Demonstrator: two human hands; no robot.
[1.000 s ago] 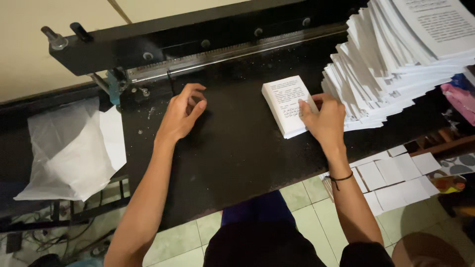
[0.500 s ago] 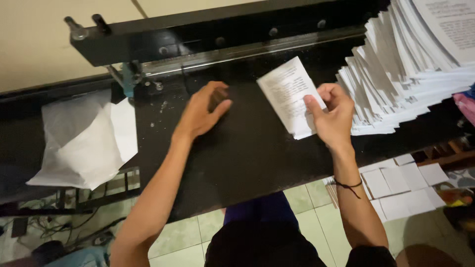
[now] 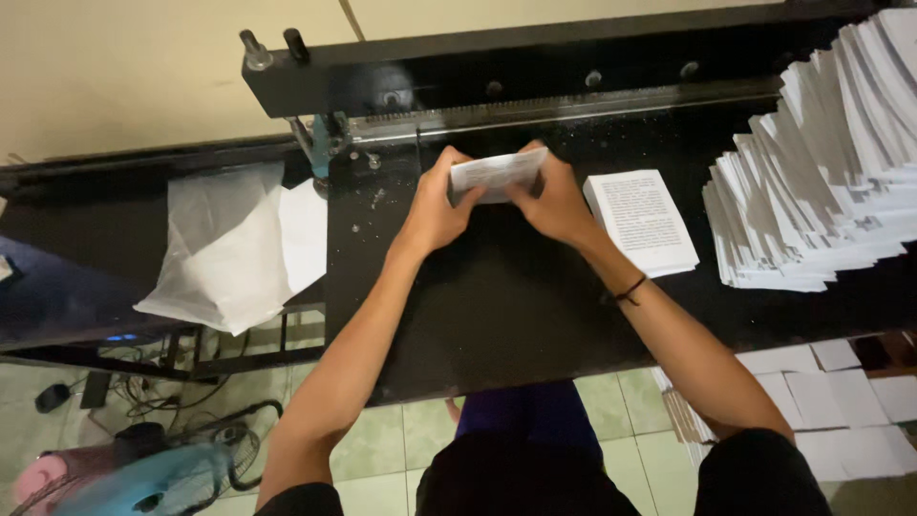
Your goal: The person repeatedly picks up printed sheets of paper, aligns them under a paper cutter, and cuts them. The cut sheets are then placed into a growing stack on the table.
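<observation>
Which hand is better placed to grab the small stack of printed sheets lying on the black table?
Right hand: the small stack lies just beside it, while the left hand is farther away.

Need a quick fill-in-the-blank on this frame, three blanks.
1. Both hands, left hand and right hand, hold a small stack of ____ sheets.
2. The cord bracelet is on the ____ wrist.
3. The loose printed stack lies on the black table to the ____ of the hands.

Missing words: paper; right; right
</observation>
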